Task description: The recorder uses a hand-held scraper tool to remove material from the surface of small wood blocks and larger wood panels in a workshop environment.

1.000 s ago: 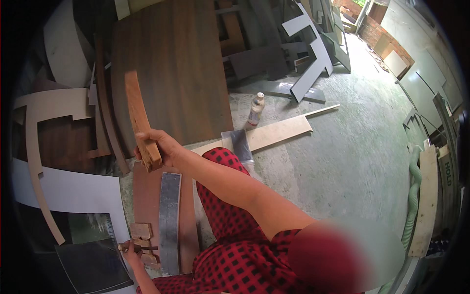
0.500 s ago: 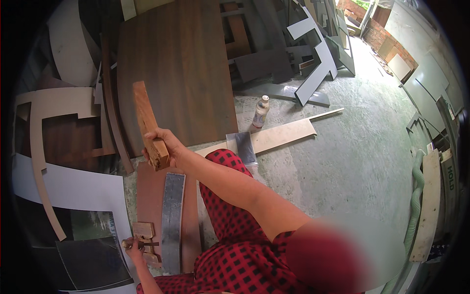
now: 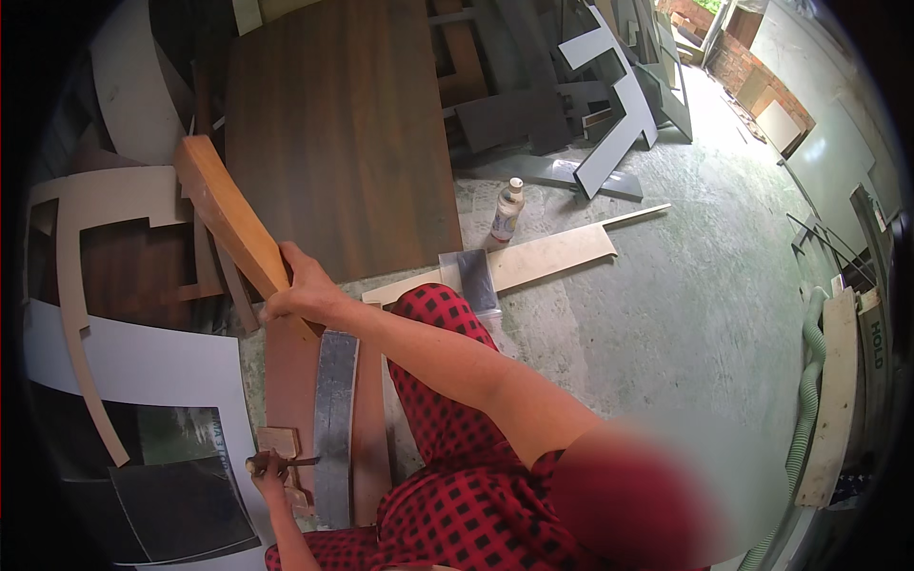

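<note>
My right hand (image 3: pixel 309 288) grips a long orange-brown wooden block (image 3: pixel 227 214) near its lower end. The block is raised and tilted, with its far end toward the upper left. My left hand (image 3: pixel 273 473) is closed around what looks like a chisel (image 3: pixel 303 462), its dark shaft pointing right. Just beyond that hand lies a small pale wooden piece (image 3: pixel 278 440), partly hidden by the hand and tool. A curved grey strip (image 3: pixel 335 428) lies to the right of the tool on a reddish-brown board (image 3: pixel 290 371).
A large dark-brown panel (image 3: pixel 343 143) lies ahead. A plastic bottle (image 3: pixel 507 209) stands beside a long beige strip (image 3: pixel 557 257) with a clear packet (image 3: pixel 468 281) on it. White and black offcuts (image 3: pixel 181 509) lie at left; a green hose (image 3: pixel 809 390) runs along the right.
My right hand has turned the wooden block, swinging its far end left and slightly up. My left hand has shifted slightly right and up with the chisel.
</note>
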`<state>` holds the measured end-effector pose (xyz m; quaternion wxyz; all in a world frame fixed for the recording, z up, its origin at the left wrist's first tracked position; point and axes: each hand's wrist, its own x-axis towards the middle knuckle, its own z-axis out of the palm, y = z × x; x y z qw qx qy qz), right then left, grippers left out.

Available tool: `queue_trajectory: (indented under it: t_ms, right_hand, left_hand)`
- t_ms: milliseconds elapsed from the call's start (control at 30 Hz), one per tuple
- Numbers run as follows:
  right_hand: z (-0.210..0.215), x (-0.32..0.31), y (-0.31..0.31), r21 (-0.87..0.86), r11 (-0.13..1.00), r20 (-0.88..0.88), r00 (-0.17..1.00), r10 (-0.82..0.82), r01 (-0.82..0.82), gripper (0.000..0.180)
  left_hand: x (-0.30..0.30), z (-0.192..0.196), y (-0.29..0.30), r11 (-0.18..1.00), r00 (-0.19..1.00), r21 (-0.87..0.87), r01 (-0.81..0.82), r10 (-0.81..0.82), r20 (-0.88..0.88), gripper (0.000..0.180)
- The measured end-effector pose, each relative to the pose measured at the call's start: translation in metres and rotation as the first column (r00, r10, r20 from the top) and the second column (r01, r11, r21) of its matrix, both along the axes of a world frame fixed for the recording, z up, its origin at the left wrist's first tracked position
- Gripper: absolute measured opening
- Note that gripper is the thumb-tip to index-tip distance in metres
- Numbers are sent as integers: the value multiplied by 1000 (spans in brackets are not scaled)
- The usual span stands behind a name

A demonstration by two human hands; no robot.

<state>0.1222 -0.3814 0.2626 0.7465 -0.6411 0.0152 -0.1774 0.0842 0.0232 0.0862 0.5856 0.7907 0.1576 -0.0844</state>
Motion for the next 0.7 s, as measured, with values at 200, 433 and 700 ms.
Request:
queue_trajectory:
  t_ms: [200,433,700]
  right_hand:
    - [2,3,1,127,992,-105,994,38,-25,73]
    - [2,3,-2,137,990,-138,990,39,-20,72]
    - [1,-1,0,74,995,-134,988,72,-63,72]
  left_hand:
    - [-1,6,-2,1000,1000,-12,0,-1,-24,29]
    - [-5,24,-12,997,997,74,16,-10,-82,29]
    - [-3,22,-13,990,988,114,86,-70,-137,31]
